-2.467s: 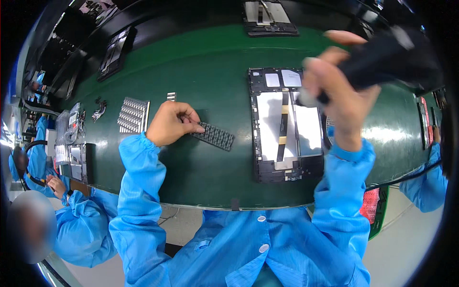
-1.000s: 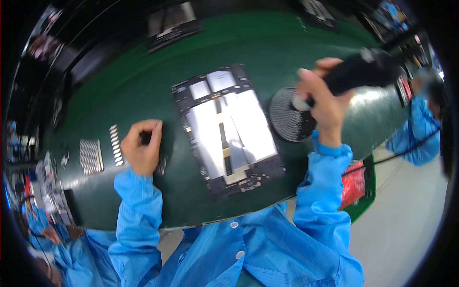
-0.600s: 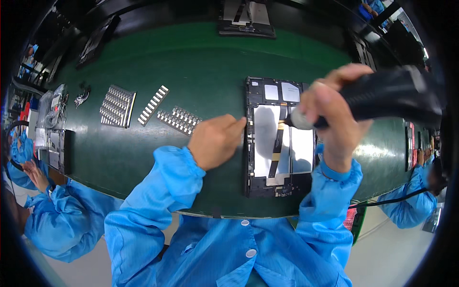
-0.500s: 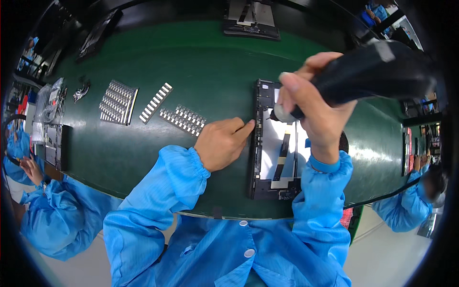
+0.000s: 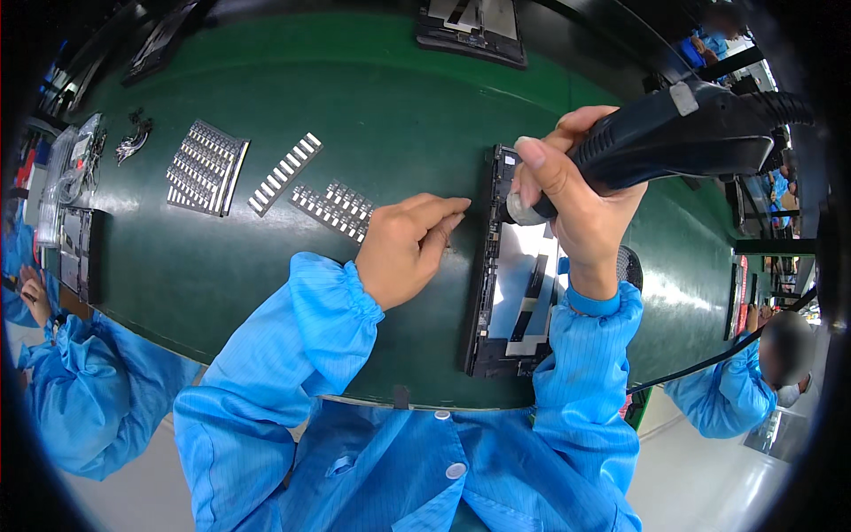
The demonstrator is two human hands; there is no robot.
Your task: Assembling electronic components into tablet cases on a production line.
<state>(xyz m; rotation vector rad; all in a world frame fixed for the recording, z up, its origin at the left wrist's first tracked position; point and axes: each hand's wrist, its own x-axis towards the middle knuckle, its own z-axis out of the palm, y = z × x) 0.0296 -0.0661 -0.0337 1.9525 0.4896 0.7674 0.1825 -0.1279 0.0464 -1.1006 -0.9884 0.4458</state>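
Note:
My right hand point(image 5: 589, 199) is wrapped round a black corded electric screwdriver point(image 5: 674, 137), held slanting with its tip over the upper left edge of an opened tablet-like device point(image 5: 483, 310). The device has a black frame, a shiny pale panel and a dark ribbon cable; my right hand and sleeve hide part of it. Just left of the frame, my left hand point(image 5: 403, 244) is closed, thumb and forefinger together, apart from the device. Whatever it may pinch is too small to make out. Strips of small black-and-white parts point(image 5: 332, 208) lie beside its knuckles.
Further left are another strip point(image 5: 284, 175), a stack of strips point(image 5: 208, 168) and a bundle of small wires point(image 5: 133, 137). Another opened device point(image 5: 470, 31) sits at the far edge of the green table point(image 5: 372, 115). A co-worker in blue point(image 5: 97, 390) is at the left.
My left hand's fingertips have come away from the device's left edge, closing together. The screwdriver has tilted slightly, its tip still near that edge. The whole view has shifted a little.

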